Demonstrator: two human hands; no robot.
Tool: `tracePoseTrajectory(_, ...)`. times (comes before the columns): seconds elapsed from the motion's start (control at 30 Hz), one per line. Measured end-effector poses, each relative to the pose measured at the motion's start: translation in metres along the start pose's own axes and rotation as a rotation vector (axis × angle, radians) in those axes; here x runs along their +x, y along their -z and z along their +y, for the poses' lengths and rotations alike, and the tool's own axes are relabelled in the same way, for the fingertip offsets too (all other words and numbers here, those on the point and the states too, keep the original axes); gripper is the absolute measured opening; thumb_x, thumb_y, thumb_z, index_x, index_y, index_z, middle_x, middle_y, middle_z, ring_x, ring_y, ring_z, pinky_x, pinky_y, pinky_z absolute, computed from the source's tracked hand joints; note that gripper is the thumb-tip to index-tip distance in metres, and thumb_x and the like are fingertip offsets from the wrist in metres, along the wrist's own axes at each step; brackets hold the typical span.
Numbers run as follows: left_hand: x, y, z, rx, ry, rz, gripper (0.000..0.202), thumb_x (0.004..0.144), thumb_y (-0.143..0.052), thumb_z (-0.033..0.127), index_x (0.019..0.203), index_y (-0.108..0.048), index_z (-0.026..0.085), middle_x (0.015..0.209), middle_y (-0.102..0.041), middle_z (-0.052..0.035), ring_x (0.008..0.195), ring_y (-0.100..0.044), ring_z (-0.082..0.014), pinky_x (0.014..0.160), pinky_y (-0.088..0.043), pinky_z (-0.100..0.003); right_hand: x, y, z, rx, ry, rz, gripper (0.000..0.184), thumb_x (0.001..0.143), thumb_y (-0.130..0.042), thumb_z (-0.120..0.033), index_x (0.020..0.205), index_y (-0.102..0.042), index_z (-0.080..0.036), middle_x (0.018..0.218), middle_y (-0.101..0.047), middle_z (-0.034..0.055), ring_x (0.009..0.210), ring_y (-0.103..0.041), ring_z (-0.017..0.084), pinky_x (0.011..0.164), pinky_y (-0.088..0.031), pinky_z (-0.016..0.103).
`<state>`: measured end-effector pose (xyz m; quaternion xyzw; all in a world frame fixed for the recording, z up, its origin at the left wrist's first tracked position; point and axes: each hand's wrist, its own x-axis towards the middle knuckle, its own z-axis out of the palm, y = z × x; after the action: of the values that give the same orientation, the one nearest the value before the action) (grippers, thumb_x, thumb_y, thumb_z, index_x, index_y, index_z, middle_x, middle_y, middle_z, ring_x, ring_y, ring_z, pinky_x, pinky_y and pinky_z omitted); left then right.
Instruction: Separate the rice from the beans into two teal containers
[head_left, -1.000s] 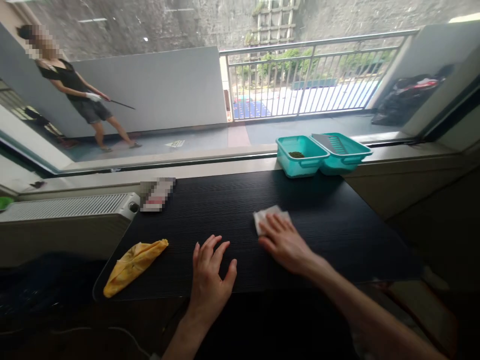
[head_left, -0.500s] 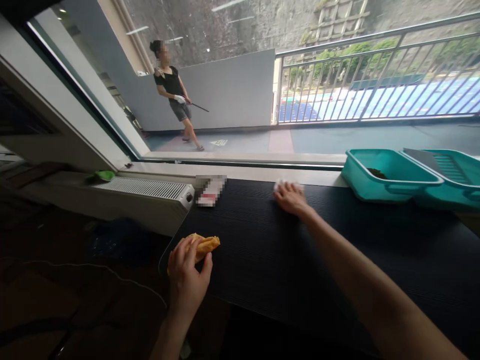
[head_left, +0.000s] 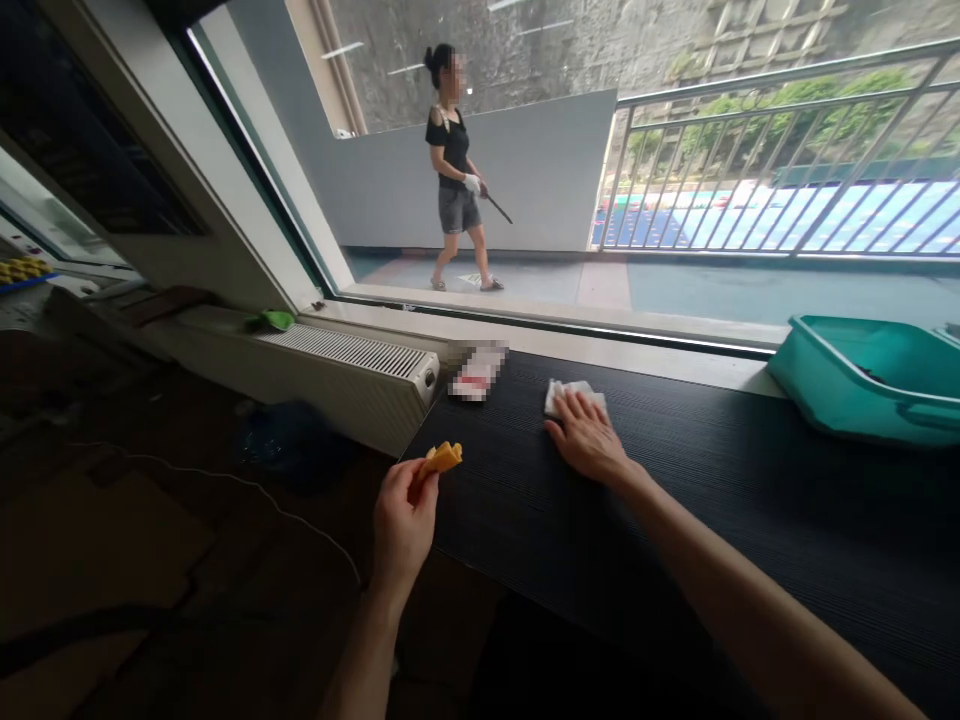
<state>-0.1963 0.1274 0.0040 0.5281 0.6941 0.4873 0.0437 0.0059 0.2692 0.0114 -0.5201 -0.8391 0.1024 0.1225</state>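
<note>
Pinched between the thumb and fingers of my left hand [head_left: 406,508] is a folded orange-yellow cloth [head_left: 442,458], held by the table's left edge. My right hand [head_left: 589,435] presses a white tissue [head_left: 559,395] onto the black tabletop [head_left: 517,500], its fingers stretched over it. The tissue's edges show around the fingertips; the part under the palm is hidden. Close to the far left corner of the table is a small blurred-out item [head_left: 478,372] with white and red on it.
A turquoise plastic bin [head_left: 832,390] stands at the table's right end. Left of the table runs a white radiator [head_left: 360,385] with a green object [head_left: 274,320] on it. Beyond the window a person [head_left: 454,170] walks with a dark stick. A thin cable [head_left: 247,483] trails across the floor.
My right hand has drawn the tissue nearer and to the left across the tabletop. My left hand has turned and now pinches the cloth. The view has swung left; the person outside has walked rightward.
</note>
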Motion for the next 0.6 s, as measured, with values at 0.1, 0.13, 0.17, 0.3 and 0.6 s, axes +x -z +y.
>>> tracePoseTrajectory(0.1,0.001,0.015,0.005,-0.114,0.110,0.153,0.026,0.079,-0.051,0.036,0.094,-0.057,0.016,0.091,-0.059,-0.0068,0.083,-0.058,-0.0178,0.073,-0.048,-0.030,-0.005,-0.013,-0.031,0.023,-0.018,0.000,0.054,0.083,-0.043,-0.045,0.130,-0.036,-0.019,0.141,-0.027,0.0114,0.128,-0.024,0.029,0.100,-0.016,0.057)
tracePoseTrajectory(0.13,0.001,0.019,0.008,-0.128,0.132,0.197,0.027,0.078,-0.051,0.037,0.095,-0.056,0.016,0.090,-0.059,-0.0069,0.082,-0.059,-0.0177,0.072,-0.048,-0.030,-0.008,-0.022,-0.055,0.041,0.028,-0.016,0.057,0.083,-0.041,-0.047,0.131,-0.034,-0.018,0.142,-0.025,0.0119,0.129,-0.020,0.029,0.102,-0.013,0.056)
tracePoseTrajectory(0.17,0.002,0.023,0.011,-0.138,0.147,0.233,0.028,0.078,-0.052,0.038,0.095,-0.056,0.016,0.089,-0.060,-0.0070,0.082,-0.059,-0.0177,0.072,-0.048,-0.030,-0.012,-0.031,-0.082,0.059,0.089,-0.032,0.060,0.082,-0.040,-0.049,0.132,-0.033,-0.016,0.143,-0.024,0.0127,0.130,-0.018,0.028,0.103,-0.012,0.054)
tracePoseTrajectory(0.3,0.001,0.032,0.024,-0.150,0.136,0.302,0.030,0.075,-0.055,0.040,0.093,-0.058,0.016,0.089,-0.061,-0.0068,0.082,-0.059,-0.0181,0.075,-0.047,-0.031,-0.050,-0.051,-0.159,0.129,0.338,-0.059,0.057,0.086,-0.033,-0.042,0.134,-0.031,-0.011,0.142,-0.026,0.0123,0.132,-0.016,0.023,0.107,-0.012,0.042)
tracePoseTrajectory(0.6,-0.032,-0.025,0.076,-0.264,0.043,-0.002,0.025,0.077,-0.054,0.037,0.092,-0.058,0.017,0.088,-0.060,-0.0055,0.079,-0.058,-0.0170,0.073,-0.047,-0.029,-0.221,0.007,0.030,0.039,0.150,0.094,0.048,0.087,-0.030,-0.027,0.135,-0.031,-0.020,0.141,-0.030,0.0063,0.129,-0.025,0.021,0.103,-0.027,0.046)
